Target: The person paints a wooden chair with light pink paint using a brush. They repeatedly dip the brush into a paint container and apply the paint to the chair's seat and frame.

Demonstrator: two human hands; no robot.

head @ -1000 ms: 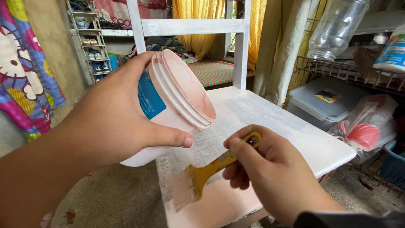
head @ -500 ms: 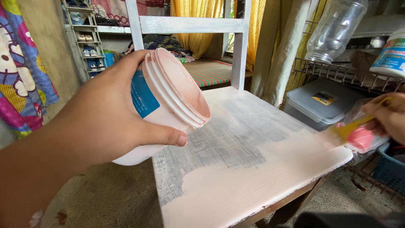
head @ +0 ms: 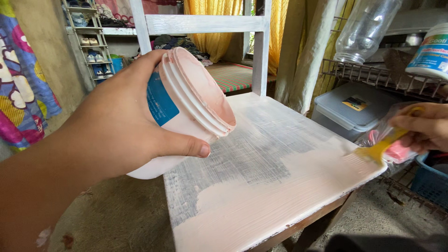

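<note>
My left hand [head: 126, 121] grips a white plastic paint tub [head: 186, 109] with a blue label, tilted so its pink-coated mouth faces the chair seat. My right hand [head: 422, 127] holds a yellow-handled paintbrush [head: 375, 150] at the seat's right edge, bristles on the wood. The wooden chair seat [head: 261, 158] is whitish with grey brush streaks in the middle. A band of pale pink paint covers its near part and runs toward the right edge. The white chair back [head: 200, 23] stands behind the tub.
A wire rack [head: 387, 81] on the right carries an upturned clear jar [head: 366, 28] and a white paint can [head: 431, 51]. Below lie a grey lidded box [head: 347, 109] and a plastic bag with something red inside. Colourful cloth hangs at left; a shoe rack stands behind.
My right hand swept the brush from the seat's near left corner across to its right edge, leaving a wider pink band. It now sits slightly lower. The tub stays held and tilted.
</note>
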